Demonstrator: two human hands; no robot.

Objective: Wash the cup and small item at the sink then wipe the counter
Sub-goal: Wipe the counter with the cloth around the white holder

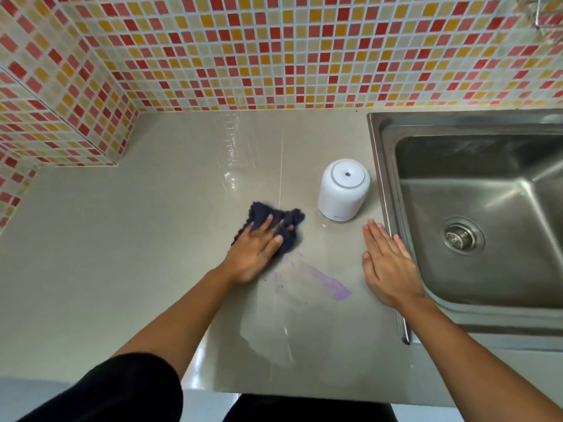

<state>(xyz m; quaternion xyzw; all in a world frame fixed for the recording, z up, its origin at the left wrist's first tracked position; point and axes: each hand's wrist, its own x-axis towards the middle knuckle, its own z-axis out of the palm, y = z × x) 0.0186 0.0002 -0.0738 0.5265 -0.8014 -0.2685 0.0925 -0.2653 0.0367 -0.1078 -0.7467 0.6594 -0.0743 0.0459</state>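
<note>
My left hand (254, 252) presses flat on a dark blue cloth (285, 217) on the grey counter (137, 239), just left of a white cylindrical cup-like item (342, 193) that stands upside down. A purple smear (323, 278) and a wet patch lie on the counter right below the cloth. My right hand (387, 263) rests flat on the counter with fingers together, holding nothing, beside the left rim of the steel sink (384, 166). The sink basin shows nothing inside but its drain (461, 236).
A mosaic-tiled wall (274, 56) runs along the back and the left side of the counter, with a tiled ledge jutting out at the left. The counter's front edge is near my body.
</note>
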